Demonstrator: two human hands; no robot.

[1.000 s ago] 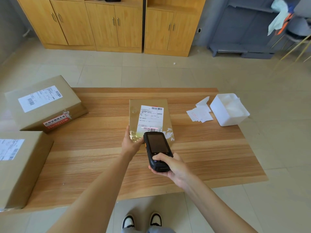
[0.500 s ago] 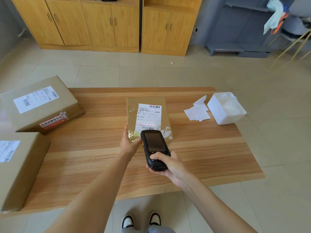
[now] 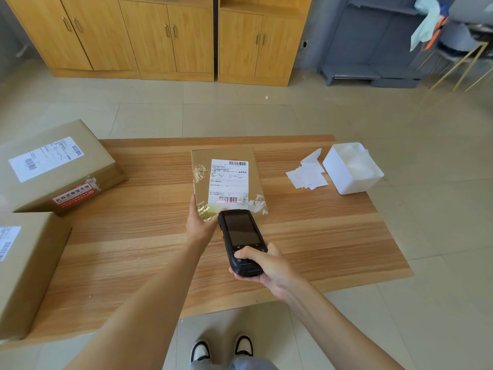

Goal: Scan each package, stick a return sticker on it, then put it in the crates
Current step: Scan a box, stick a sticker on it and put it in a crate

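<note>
A flat brown package (image 3: pixel 256 166) with a white shipping label lies in the middle of the wooden table (image 3: pixel 333 236). My left hand (image 3: pixel 198 222) grips its near left corner. My right hand (image 3: pixel 262 265) holds a black handheld scanner (image 3: pixel 241 240), its head just short of the package's near edge. A red scan line falls across the lower barcode on the label. Loose white return stickers (image 3: pixel 306 176) lie to the right of the package.
Two larger cardboard boxes, one at the far left (image 3: pixel 58 166) and one at the near left (image 3: pixel 24 268), sit on the table's left side. A white plastic bin (image 3: pixel 352 169) stands at the right edge. Wooden cabinets (image 3: pixel 160 36) line the far wall.
The scanner has stayed aimed at the lower barcode, with the red line still on it. Both hands hold about the same places; only the view has shifted slightly.
</note>
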